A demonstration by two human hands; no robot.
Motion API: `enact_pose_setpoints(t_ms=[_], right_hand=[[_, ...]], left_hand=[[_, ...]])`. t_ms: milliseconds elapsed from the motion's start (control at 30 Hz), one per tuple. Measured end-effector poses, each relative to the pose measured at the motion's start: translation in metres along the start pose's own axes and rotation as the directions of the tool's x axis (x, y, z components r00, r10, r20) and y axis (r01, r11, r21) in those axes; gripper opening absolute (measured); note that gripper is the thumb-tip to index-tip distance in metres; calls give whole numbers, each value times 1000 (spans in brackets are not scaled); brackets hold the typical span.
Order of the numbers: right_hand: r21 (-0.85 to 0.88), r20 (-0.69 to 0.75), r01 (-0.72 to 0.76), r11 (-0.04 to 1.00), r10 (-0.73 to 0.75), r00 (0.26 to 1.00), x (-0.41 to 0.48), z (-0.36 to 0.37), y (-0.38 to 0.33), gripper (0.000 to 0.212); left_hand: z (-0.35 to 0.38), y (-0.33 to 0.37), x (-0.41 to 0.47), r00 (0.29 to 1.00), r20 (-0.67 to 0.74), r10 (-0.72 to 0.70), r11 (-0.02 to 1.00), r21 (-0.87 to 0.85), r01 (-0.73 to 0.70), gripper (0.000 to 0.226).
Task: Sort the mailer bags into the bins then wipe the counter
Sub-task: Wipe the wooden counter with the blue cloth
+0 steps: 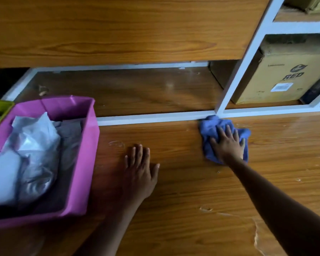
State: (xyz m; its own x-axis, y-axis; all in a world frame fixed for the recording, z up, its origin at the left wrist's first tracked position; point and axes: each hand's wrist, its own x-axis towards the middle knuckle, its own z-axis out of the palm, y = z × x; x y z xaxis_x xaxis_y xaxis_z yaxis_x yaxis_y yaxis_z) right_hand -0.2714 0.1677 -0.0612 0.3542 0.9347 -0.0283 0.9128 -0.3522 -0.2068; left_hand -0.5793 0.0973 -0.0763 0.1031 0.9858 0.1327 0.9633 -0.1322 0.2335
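I'm pressing my right hand [227, 145], fingers spread flat, on a crumpled blue cloth [213, 126] mid-right of frame; my left hand [139, 167] is lying open on the wooden counter [192, 191].

Only two arms and their hands show of this person. The left hand [140, 169] and the right hand [227, 145] are both bare, with nothing worn on them. The forearms [266, 196] are uncovered too, as far up as can be seen, and they are long and slender. The nails [140, 145] on the left hand look short-trimmed; those on the right are too blurred to judge.
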Motion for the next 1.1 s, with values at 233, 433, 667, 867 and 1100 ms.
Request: enact_pose_setpoints(t_ms=[233, 433, 667, 867, 1100], right_hand=[[-14, 122, 275, 961, -272, 955, -64, 35, -140, 70], [-83, 24, 110, 990, -108, 994, -46, 14, -54, 67], [15, -7, -99, 995, 99, 995, -44, 29, -121, 78], [-66, 167, 587, 807, -571, 804, -99, 44, -181, 68], [-14, 54, 32, 999, -31, 998, -32, 24, -114, 63]], left_hand=[[4, -8, -5, 999, -32, -26, 1000, -18, 25, 60], [-7, -23, -42, 997, -12, -73, 997, -10, 73, 70], [-24, -58, -32, 999, -45, 21, 999, 42, -19, 52], [-18, -60, -40, 980, -145, -135, 990, 10, 138, 52], [-23, -62, -56, 989, -120, -84, 996, 21, 87, 49]])
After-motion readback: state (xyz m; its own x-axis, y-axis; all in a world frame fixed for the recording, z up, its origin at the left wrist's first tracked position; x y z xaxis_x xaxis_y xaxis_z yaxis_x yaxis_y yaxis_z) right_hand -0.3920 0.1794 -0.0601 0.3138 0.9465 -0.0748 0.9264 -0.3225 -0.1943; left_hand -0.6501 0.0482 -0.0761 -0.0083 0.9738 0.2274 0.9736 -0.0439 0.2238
